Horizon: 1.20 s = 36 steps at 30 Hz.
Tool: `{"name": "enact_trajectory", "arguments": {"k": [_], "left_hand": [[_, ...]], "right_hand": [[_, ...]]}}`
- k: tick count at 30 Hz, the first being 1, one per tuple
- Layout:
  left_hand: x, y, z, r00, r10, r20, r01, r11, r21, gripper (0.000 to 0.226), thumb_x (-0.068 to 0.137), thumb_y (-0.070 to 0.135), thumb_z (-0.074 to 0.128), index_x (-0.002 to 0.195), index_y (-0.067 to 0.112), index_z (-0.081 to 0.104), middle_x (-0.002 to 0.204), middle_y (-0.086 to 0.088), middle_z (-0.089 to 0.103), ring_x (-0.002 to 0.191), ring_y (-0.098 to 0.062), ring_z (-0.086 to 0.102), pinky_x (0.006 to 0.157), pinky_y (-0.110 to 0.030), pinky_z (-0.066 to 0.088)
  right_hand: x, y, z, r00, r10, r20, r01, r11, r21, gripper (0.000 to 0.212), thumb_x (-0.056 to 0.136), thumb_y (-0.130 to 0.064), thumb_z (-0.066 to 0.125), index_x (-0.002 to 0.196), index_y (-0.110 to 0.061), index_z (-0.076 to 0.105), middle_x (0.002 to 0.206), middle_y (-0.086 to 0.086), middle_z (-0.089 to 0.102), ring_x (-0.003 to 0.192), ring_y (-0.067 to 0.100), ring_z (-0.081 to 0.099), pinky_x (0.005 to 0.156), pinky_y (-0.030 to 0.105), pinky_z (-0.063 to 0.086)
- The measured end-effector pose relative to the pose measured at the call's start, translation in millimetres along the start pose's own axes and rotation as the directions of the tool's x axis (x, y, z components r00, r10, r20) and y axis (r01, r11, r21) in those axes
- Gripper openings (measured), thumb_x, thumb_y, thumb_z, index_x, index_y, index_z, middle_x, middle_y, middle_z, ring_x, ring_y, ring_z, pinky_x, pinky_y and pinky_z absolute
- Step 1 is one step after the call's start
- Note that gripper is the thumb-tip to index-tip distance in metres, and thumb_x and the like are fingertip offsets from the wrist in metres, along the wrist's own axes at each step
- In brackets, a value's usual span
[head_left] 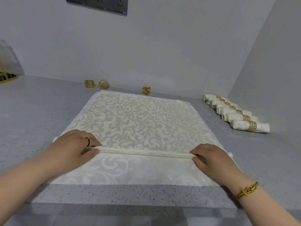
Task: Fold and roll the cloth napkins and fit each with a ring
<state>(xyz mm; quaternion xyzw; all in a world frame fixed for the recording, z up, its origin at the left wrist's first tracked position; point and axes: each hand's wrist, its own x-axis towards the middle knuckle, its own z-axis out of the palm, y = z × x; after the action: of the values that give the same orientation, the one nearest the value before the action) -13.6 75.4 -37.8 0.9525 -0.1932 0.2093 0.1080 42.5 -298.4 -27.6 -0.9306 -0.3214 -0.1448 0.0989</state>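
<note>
**Operator:** I'm seeing the left hand (71, 147) pinching one end of a raised fold (143, 153) in the damask napkin (138, 121), which is lying spread on the speckled countertop (32, 111).

**Desk:** And the right hand (211, 159)?

**Operator:** Pinching the same ridge at its far end. The cloth is looking light, soft and limp, so I'm judging it needs holding at both ends, or the middle will be sagging. Finished ringed rolls (236, 115) are lying far right.
</note>
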Motion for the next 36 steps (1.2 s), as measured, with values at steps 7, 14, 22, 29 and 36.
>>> {"name": "enact_trajectory", "arguments": {"k": [7,14,22,29,36], "left_hand": [[0,-5,-8,0.995,-0.097,0.030,0.101,0.979,-0.175,0.027,0.071,0.061,0.030,0.068,0.047,0.053,0.087,0.048,0.051,0.094,0.016,0.044,0.071,-0.008,0.033],[-4,4,-9,0.948,-0.278,0.155,0.309,0.918,-0.248,0.022,0.088,0.027,0.055,0.079,0.046,0.049,0.083,0.021,0.060,0.085,0.004,0.055,0.072,-0.009,0.039],[-16,3,-13,0.981,-0.153,0.119,0.173,0.967,-0.185,0.016,0.069,0.056,0.051,0.070,0.072,0.050,0.100,0.050,0.045,0.095,0.019,0.045,0.075,-0.013,0.040],[-20,2,-16,0.971,-0.232,0.067,0.240,0.951,-0.193,0.011,0.068,0.061,0.053,0.077,0.055,0.056,0.098,0.049,0.048,0.088,0.005,0.049,0.084,-0.024,0.040],[1,-3,-7,0.911,-0.392,0.129,0.407,0.903,-0.135,0.014,0.091,0.025,0.049,0.092,0.029,0.063,0.095,0.011,0.063,0.093,-0.012,0.054,0.079,-0.021,0.035]], "right_hand": [[-1,-1,-10,0.965,0.239,0.111,-0.261,0.929,0.263,0.021,0.091,-0.014,0.051,0.107,-0.014,0.065,0.087,-0.022,0.052,0.084,-0.004,0.048,0.075,-0.003,0.034],[0,-8,-11,0.952,0.280,0.121,-0.303,0.913,0.271,0.015,0.090,-0.011,0.052,0.099,-0.021,0.057,0.092,-0.011,0.050,0.088,0.008,0.048,0.073,0.001,0.035],[-13,-6,-8,0.988,0.154,0.029,-0.156,0.981,0.116,0.012,0.086,-0.012,0.059,0.093,-0.009,0.068,0.087,-0.006,0.054,0.090,0.015,0.049,0.074,0.006,0.031],[-14,-2,-10,0.982,0.185,0.039,-0.188,0.976,0.113,0.021,0.088,-0.017,0.056,0.107,-0.013,0.064,0.095,-0.010,0.053,0.094,0.007,0.046,0.076,0.000,0.031],[8,0,-8,0.953,0.299,0.047,-0.302,0.942,0.148,0.025,0.095,-0.017,0.042,0.111,-0.012,0.061,0.110,-0.003,0.061,0.101,0.010,0.051,0.076,0.011,0.028]]}}
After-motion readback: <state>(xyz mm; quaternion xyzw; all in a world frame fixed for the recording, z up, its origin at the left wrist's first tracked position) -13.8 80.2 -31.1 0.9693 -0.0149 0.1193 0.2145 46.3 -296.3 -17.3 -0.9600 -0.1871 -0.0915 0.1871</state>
